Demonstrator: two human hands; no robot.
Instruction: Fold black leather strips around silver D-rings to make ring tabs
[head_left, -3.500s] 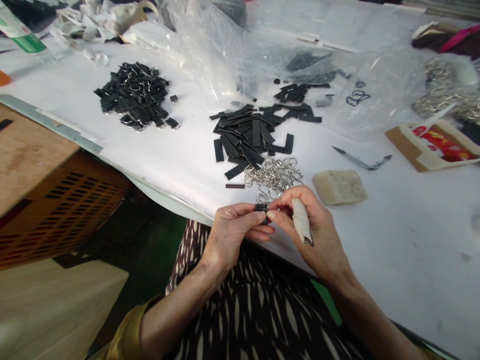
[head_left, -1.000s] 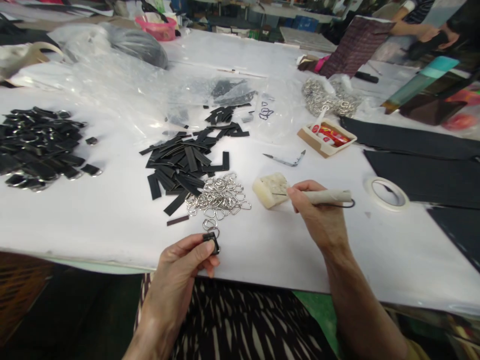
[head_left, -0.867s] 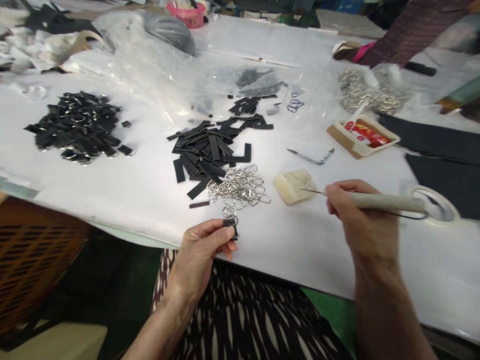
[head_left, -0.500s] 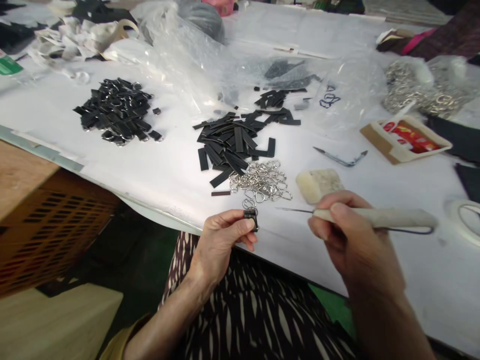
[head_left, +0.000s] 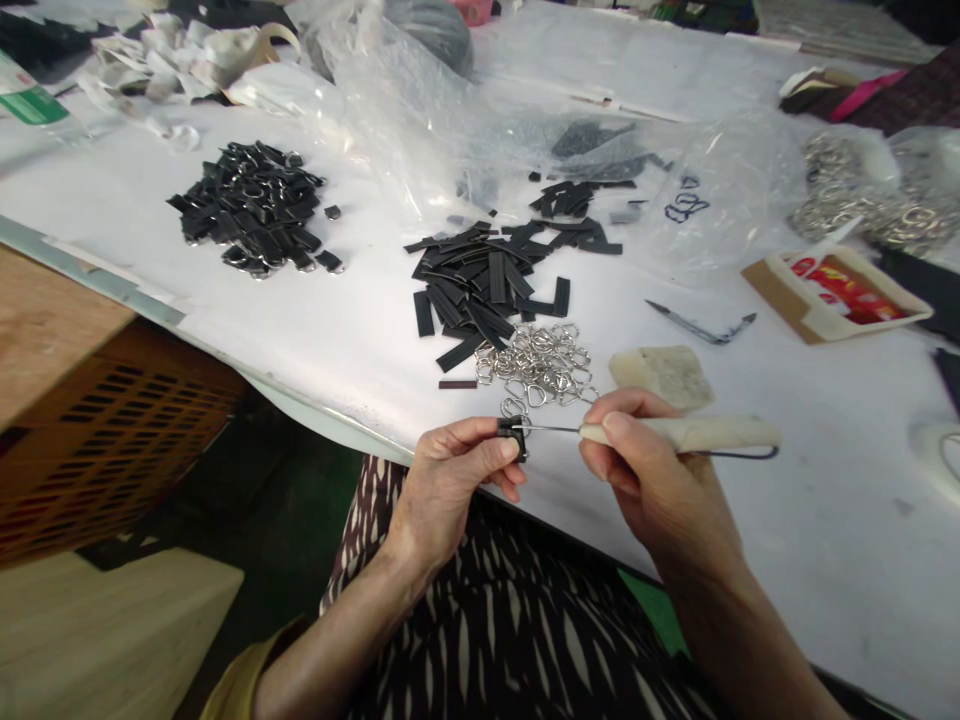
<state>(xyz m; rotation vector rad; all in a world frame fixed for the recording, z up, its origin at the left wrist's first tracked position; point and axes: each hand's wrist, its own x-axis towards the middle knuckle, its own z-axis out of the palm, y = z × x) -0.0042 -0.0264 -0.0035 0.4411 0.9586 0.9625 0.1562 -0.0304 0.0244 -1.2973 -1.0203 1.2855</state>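
Note:
My left hand (head_left: 457, 470) pinches a small folded black strap piece with a metal ring (head_left: 514, 437) at the table's near edge. My right hand (head_left: 645, 470) grips a thin tool with a pale wrapped handle (head_left: 690, 434); its metal tip touches the strap piece. Just beyond lie a heap of silver D-rings (head_left: 541, 362) and a pile of flat black strips (head_left: 480, 285). A pale waxy block (head_left: 661, 374) sits to the right of the rings.
A pile of black strap pieces with rings (head_left: 251, 205) lies far left on the white table (head_left: 825, 520). Clear plastic bags (head_left: 525, 130), a small cardboard tray with a red tube (head_left: 836, 290), a metal tool (head_left: 701, 326), more rings (head_left: 862, 190) and a tape roll (head_left: 946, 452) lie beyond.
My right hand brought the tool from the waxy block over to the strap piece in my left hand. The tool tip now touches the piece. The view swung back leftwards.

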